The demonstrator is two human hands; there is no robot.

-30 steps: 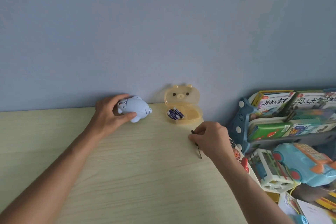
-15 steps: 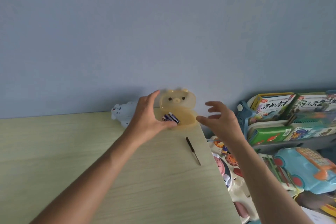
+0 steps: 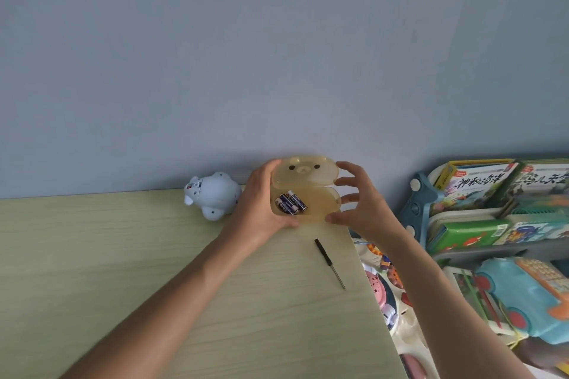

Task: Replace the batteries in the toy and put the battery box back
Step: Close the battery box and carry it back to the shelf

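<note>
The translucent yellow bear-faced battery box (image 3: pixel 320 204) stands open at the table's far right corner, its lid (image 3: pixel 303 177) half raised. Several dark blue batteries (image 3: pixel 291 202) lie in its left half. My left hand (image 3: pixel 257 209) grips the box's left side, thumb under the front edge. My right hand (image 3: pixel 366 209) holds the right side, with its fingers on the lid's corner and the base and its thumb at the front. The pale blue toy (image 3: pixel 214 195) lies by the wall to the left of the box, with neither hand on it.
A small black-handled screwdriver (image 3: pixel 329 263) lies on the pale wooden table (image 3: pixel 123 255) near its right edge. Beyond that edge stand a rack of children's books (image 3: pixel 468 209), a teal toy car (image 3: pixel 523 295) and other toys on the floor.
My left hand let go of the toy and moved right onto the battery box. My right hand left the screwdriver on the table and came up to the box's right side. The lid has tilted forward.
</note>
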